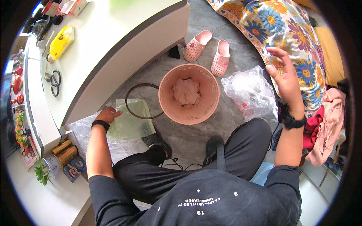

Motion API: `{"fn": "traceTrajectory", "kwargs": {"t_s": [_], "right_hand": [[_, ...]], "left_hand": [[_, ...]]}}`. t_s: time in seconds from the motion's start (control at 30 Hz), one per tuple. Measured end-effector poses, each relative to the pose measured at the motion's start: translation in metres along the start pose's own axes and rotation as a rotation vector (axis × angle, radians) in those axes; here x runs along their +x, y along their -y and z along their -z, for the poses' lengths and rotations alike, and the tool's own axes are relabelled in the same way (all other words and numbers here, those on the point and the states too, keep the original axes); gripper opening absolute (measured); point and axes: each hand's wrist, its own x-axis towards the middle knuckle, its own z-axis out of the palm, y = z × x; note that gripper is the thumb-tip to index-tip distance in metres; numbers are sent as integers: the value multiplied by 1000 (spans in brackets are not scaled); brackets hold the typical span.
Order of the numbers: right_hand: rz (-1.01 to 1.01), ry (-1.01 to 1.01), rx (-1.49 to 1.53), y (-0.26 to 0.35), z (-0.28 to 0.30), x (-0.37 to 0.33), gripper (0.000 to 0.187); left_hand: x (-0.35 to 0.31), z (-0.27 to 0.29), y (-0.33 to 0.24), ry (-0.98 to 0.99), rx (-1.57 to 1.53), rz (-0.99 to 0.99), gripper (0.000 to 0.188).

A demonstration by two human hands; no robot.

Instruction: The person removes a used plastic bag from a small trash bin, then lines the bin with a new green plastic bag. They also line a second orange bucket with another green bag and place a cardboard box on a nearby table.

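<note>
My left hand (108,114) is closed with thumb and fingers on the edge of a pale green, see-through plastic bag (132,126), which spreads over the floor beside my foot. Partly over that bag lies a thin brown ring (141,84), close to the left side of a pink bin (211,96). The bin stands upright between my feet and the slippers, its inside facing up at me. Raised at the right, my right hand (285,77) has its fingers apart and holds nothing. It is nearest to the flowered bedding and a crumpled clear plastic bag (253,93).
Beyond the bin are two pink slippers (195,46). A white counter (98,34) curves along the left, bearing black-handled scissors (55,82) and a yellow pack (61,43). Flowered bedding (273,22) and piled clothes (325,126) fill the right side. Thin cables (175,163) lie between my legs.
</note>
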Motion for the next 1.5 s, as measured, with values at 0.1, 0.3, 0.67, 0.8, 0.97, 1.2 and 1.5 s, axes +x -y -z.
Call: {"fn": "traceTrajectory", "kwargs": {"t_s": [0.1,0.3,0.67,0.8,0.97,1.2,1.5], "right_hand": [[172,142,56,46,-16,17,34],[325,441,125,75,-49,16,31],[386,620,816,163,-146,-2,76],[81,346,1051,139,-140,11,52],[-237,288,1268,100,-134,28,44],[-224,301,1142,59,-109,37,43],[-237,-25,898,13,-71,55,25]], "left_hand": [[-47,20,-28,-167,-136,-117,66],[-184,103,-79,-235,-88,-77,41],[-235,96,-274,-423,-1447,-861,23],[-210,107,-277,-332,-1216,-923,92],[-188,98,-283,-178,-476,-693,99],[-170,88,-271,-478,-840,-616,29],[-149,97,-226,-303,-1265,-680,21]]}}
